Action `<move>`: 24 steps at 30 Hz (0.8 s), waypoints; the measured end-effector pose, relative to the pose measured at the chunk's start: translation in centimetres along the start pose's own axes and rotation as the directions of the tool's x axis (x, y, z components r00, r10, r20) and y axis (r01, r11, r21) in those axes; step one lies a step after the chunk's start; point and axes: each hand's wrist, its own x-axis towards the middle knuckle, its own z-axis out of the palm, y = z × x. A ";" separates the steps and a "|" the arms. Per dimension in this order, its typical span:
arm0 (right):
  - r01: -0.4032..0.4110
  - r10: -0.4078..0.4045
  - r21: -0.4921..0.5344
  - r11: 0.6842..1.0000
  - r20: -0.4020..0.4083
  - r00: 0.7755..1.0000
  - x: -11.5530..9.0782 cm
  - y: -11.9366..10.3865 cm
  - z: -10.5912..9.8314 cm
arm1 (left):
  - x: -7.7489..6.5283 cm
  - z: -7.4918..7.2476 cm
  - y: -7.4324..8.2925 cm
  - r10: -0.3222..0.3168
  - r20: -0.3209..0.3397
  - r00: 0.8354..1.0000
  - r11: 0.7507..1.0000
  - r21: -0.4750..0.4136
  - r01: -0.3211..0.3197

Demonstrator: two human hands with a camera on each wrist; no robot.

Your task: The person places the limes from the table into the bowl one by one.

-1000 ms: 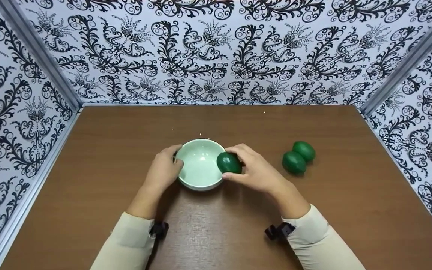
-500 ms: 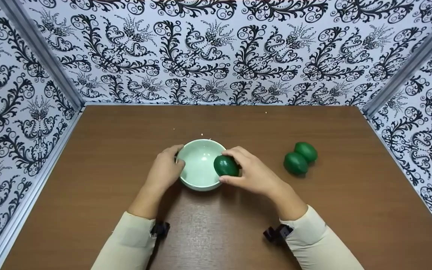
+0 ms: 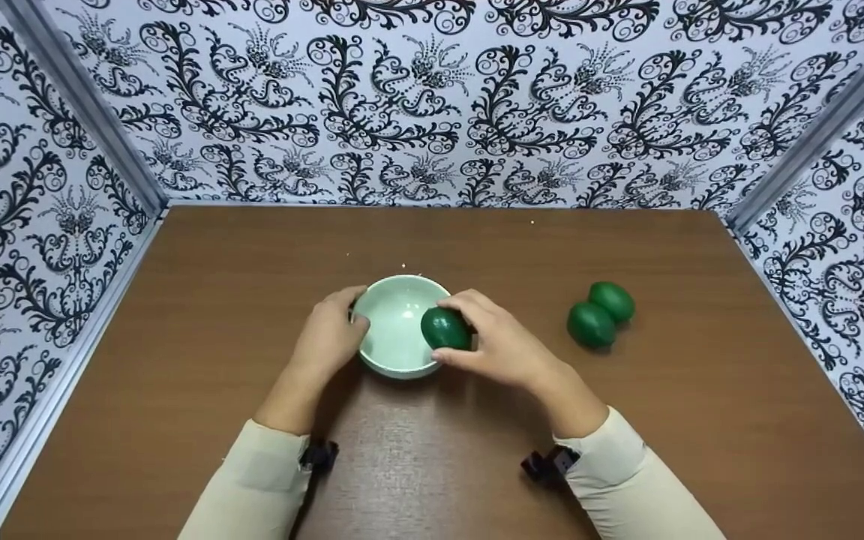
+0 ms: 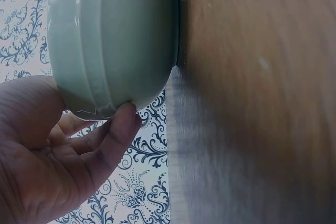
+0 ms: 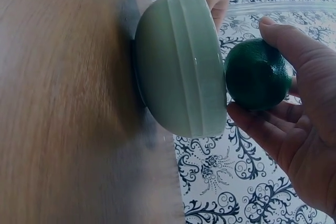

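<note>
A pale green bowl [image 3: 394, 330] stands upright on the table. My left hand [image 3: 327, 330] grips its left side, thumb over the rim and fingertips against the outer wall in the left wrist view. My right hand [image 3: 503, 341] holds a dark green lime [image 3: 445, 328] between thumb and fingers, over the bowl's right rim. In the right wrist view the lime [image 5: 257, 74] is level with the rim, right beside it. The bowl's inside shows no other fruit from the head view, though the lime and right hand cover part of it.
Two more green limes, a nearer one [image 3: 591, 325] and a farther one [image 3: 612, 301], lie touching each other on the wooden table [image 3: 199, 300] to the right. Patterned walls [image 3: 432, 105] close off the back and sides. Small white specks lie behind the bowl.
My right hand has shifted slightly left, bringing the lime farther over the bowl. The left hand keeps its grip, and the bowl and the other two limes stay where they were.
</note>
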 end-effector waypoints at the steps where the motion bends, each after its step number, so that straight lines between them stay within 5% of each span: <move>1: 0.004 -0.004 0.001 1.000 -0.001 1.000 0.1 0.0 0.1 | 0.0 0.0 0.0 0.000 0.000 1.000 1.000 -0.001 0.000; 24: 0.069 -0.070 -0.038 0.997 -0.008 0.998 1.1 -0.3 1.6 | -0.2 -0.2 0.3 0.004 0.005 1.000 1.000 0.019 -0.004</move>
